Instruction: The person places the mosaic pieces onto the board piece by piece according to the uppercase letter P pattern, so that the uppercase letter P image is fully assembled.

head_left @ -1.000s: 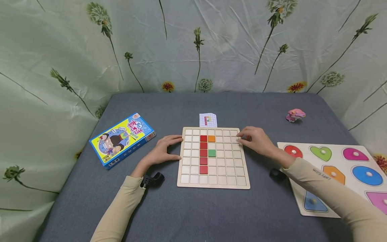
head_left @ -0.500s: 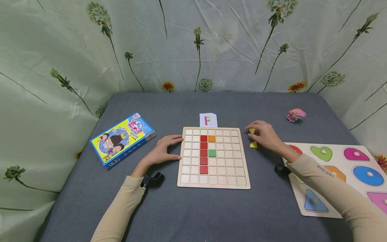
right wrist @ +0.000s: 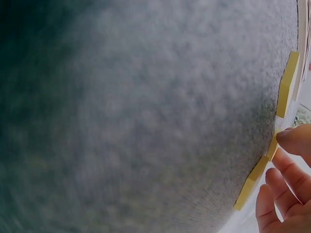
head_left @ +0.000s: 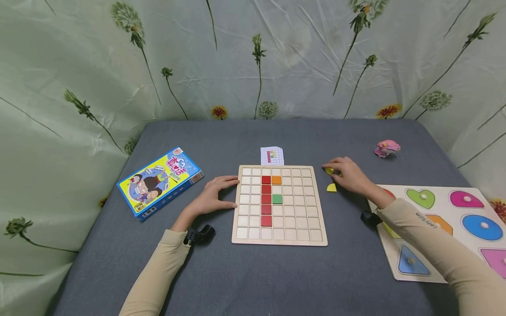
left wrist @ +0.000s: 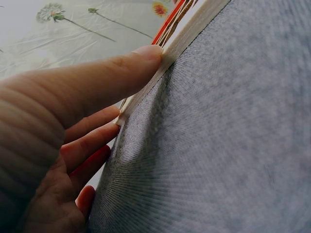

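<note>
My left hand (head_left: 213, 195) rests at the left rim of a wooden grid board (head_left: 298, 224), fingers and thumb stretched out; the left wrist view shows the thumb (left wrist: 131, 65) on the board's edge. Set in the grid are a column of red squares (head_left: 266, 199), an orange square (head_left: 276, 180) and a green square (head_left: 277, 199). Right of the board, my right hand (head_left: 349, 175) pinches a yellow tile (right wrist: 273, 145) between thumb and fingertips, low over the table. Another yellow tile (head_left: 331, 188), quarter-round, lies nearer me. The fingers partly hide the pinched tile.
A small pattern card (head_left: 272, 156) lies behind the board. To the left is a blue and yellow game box (head_left: 160, 183). A shape puzzle board (head_left: 442, 237) lies under the right forearm. A pink toy figure (head_left: 387, 148) stands at the back right.
My right hand has moved right, off the board's right rim, to the yellow tiles and settled on one. The left hand stays at the left rim.
</note>
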`<action>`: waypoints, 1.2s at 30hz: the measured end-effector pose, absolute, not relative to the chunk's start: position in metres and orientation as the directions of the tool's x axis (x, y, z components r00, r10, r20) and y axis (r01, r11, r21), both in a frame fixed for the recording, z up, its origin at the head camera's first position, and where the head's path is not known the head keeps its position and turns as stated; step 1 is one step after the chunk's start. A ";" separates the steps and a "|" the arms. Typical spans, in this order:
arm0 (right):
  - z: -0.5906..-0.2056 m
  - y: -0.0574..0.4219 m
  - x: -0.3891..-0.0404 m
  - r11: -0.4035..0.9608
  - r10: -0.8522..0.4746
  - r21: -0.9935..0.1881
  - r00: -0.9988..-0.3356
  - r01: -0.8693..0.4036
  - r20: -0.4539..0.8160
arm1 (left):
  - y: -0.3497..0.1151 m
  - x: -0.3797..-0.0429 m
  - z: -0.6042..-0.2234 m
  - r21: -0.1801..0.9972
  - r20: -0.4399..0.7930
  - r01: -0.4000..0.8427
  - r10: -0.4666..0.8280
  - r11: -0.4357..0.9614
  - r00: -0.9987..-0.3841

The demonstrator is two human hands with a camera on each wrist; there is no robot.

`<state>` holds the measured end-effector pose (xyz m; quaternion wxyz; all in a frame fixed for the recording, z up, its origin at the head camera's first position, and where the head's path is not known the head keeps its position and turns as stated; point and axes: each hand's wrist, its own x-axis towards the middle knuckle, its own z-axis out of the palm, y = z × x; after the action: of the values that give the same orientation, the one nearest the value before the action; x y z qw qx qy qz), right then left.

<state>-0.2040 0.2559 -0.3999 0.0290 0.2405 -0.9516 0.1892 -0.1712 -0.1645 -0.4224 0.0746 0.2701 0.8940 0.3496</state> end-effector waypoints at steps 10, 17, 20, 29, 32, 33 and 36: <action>-0.394 0.256 -0.204 0.819 -0.447 -0.352 -0.888 -0.453 0.104 | -0.165 -0.171 -0.425 0.670 0.051 0.425 0.533 0.609 -0.845; -0.393 0.257 -0.206 0.812 -0.446 -0.369 -0.889 -0.452 0.105 | -0.164 -0.170 -0.423 0.664 0.046 0.425 0.533 0.615 -0.845; -0.395 0.258 -0.207 0.810 -0.451 -0.362 -0.885 -0.461 0.118 | -0.163 -0.170 -0.422 0.664 0.045 0.425 0.535 0.614 -0.844; -0.396 0.260 -0.208 0.817 -0.435 -0.364 -0.892 -0.448 0.123 | -0.163 -0.170 -0.420 0.671 0.046 0.426 0.539 0.607 -0.841; -0.397 0.259 -0.208 0.818 -0.431 -0.358 -0.892 -0.449 0.134 | -0.163 -0.170 -0.421 0.673 0.045 0.424 0.539 0.606 -0.841; -0.397 0.258 -0.207 0.818 -0.430 -0.356 -0.892 -0.451 0.141 | -0.163 -0.170 -0.421 0.672 0.046 0.425 0.539 0.606 -0.841; -0.397 0.257 -0.207 0.817 -0.428 -0.355 -0.891 -0.454 0.153 | -0.163 -0.171 -0.422 0.672 0.048 0.427 0.540 0.605 -0.841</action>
<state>-0.2066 0.2567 -0.3965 0.0330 0.2314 -0.9527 0.1942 -0.1707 -0.1632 -0.4220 0.0801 0.2708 0.8922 0.3526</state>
